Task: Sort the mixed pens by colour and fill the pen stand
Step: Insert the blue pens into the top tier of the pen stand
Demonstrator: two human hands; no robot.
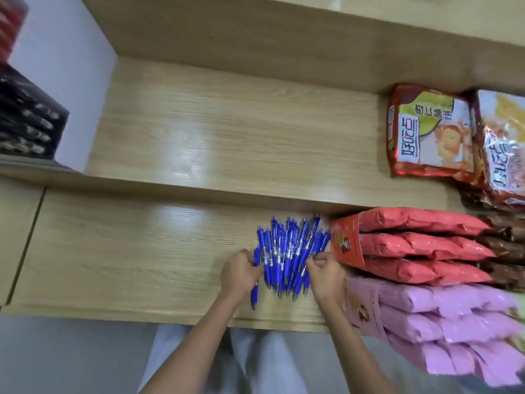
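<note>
head view, steeply downward, close over shelf (113,251)
</note>
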